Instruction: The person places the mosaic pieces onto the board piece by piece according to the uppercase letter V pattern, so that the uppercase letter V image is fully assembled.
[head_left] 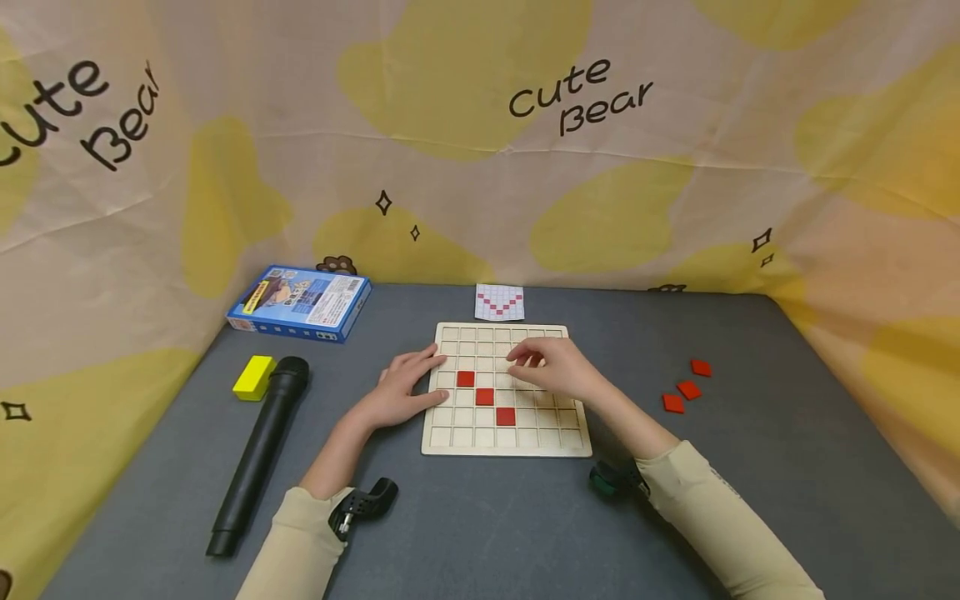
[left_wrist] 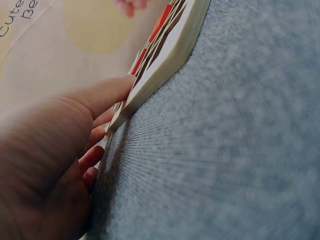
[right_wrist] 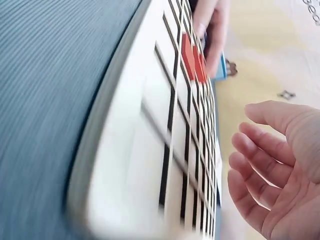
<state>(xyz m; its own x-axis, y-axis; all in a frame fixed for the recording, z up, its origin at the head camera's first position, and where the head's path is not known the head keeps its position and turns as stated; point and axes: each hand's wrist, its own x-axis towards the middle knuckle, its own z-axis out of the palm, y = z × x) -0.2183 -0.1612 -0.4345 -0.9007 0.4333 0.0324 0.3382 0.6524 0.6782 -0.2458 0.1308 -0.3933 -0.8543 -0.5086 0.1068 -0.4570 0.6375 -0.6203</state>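
A pale wooden grid board lies flat on the grey table, with three red square tiles set in its cells along a diagonal. My left hand rests at the board's left edge, fingers stretched out. In the left wrist view its thumb touches the board's rim. Over the right half of the board hovers my right hand. The right wrist view shows its fingers loosely bent and apart from the thumb, with nothing between them.
Three loose red tiles lie to the right. Behind the board is a small card printed with a pink V pattern. To the left are a blue box, a yellow block and a black microphone. A printed cloth hangs behind the table.
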